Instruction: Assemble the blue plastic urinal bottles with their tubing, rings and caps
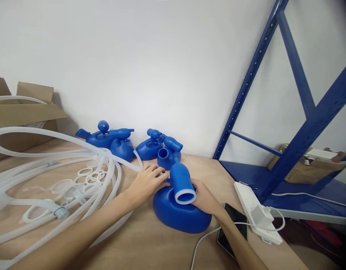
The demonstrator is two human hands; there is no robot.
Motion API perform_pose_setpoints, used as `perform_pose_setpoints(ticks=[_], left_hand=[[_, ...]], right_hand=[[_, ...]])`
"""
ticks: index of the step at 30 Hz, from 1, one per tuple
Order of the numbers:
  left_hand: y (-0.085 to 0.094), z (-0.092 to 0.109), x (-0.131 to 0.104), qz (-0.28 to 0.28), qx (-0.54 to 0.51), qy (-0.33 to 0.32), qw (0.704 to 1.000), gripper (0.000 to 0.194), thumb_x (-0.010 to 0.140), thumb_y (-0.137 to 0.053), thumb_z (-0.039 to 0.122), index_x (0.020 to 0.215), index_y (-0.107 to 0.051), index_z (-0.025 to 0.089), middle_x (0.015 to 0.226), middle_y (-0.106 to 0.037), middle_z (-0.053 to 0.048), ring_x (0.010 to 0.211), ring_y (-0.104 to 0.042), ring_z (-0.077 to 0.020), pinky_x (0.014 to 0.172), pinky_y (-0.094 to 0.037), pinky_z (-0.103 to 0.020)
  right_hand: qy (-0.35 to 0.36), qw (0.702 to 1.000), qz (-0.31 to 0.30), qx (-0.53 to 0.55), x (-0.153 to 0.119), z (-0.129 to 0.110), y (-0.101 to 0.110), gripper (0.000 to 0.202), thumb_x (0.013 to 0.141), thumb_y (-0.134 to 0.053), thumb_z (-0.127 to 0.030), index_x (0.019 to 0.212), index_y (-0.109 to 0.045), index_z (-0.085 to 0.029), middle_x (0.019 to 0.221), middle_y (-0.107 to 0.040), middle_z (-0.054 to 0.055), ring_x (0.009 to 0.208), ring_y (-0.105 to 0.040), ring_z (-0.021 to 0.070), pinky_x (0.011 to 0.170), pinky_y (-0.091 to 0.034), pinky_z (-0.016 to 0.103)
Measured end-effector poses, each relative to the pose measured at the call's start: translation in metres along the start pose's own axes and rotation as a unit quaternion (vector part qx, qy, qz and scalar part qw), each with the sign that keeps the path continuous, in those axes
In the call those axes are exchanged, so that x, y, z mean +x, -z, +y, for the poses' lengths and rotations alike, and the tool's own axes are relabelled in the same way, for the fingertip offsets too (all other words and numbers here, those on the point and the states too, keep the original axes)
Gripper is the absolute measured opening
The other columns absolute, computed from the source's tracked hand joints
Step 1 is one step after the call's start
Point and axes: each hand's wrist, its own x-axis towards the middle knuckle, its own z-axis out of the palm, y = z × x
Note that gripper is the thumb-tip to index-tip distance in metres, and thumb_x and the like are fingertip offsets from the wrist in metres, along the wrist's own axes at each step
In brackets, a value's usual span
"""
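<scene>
A blue plastic urinal bottle (180, 219) lies on the wooden table in front of me. On top of it rests a blue cup-shaped funnel piece (180, 176) with a white ring around its open mouth, which faces me. My left hand (151, 182) is closed over the bottle's far left end, its fingertips partly hidden there. A white translucent tube (125, 163) runs up to that hand, and I cannot tell whether it is touched. My right hand (202, 197) grips the right side of the bottle, beside the funnel piece, with most fingers hidden behind it.
Several more blue bottles (149, 150) with funnel pieces stand along the wall. Coiled tubes (63, 150) and loose white rings (95, 176) cover the left side, before a cardboard box (29, 112). At right are a phone (230, 221), a power strip (246, 198) and a blue shelf frame (310, 120).
</scene>
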Motion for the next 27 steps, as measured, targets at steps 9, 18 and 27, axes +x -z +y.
perform_pose_setpoints(ticks=[9, 18, 27], left_hand=[[0.008, -0.009, 0.000, -0.056, -0.020, -0.059, 0.996, 0.023, 0.102, -0.057, 0.036, 0.094, -0.070, 0.019, 0.101, -0.071, -0.007, 0.094, -0.059, -0.0250, 0.081, -0.047, -0.040], [0.002, 0.002, 0.002, -0.028, -0.014, 0.009, 0.999, 0.015, 0.101, -0.056, 0.021, 0.105, -0.070, 0.021, 0.096, -0.072, -0.005, 0.090, -0.059, -0.0239, 0.077, -0.045, -0.038], [0.008, -0.009, 0.004, -0.068, -0.063, -0.019, 0.996, 0.021, 0.101, -0.059, 0.033, 0.090, -0.071, 0.020, 0.094, -0.071, -0.005, 0.092, -0.061, -0.0219, 0.082, -0.045, -0.037]], right_hand=[[0.001, 1.000, -0.001, 0.001, -0.002, 0.003, -0.001, 0.039, 0.078, -0.081, -0.029, 0.115, -0.075, -0.017, 0.118, -0.078, 0.012, 0.103, -0.074, 0.0345, 0.090, -0.060, 0.043], [-0.001, 1.000, -0.007, -0.005, -0.002, 0.001, 0.001, 0.043, 0.079, -0.080, -0.029, 0.119, -0.073, -0.016, 0.122, -0.077, 0.013, 0.106, -0.073, 0.0343, 0.092, -0.059, 0.043], [0.001, 1.000, -0.004, -0.007, -0.003, -0.002, 0.000, 0.043, 0.080, -0.080, -0.032, 0.119, -0.073, -0.017, 0.123, -0.077, 0.012, 0.106, -0.073, 0.0351, 0.092, -0.059, 0.045]])
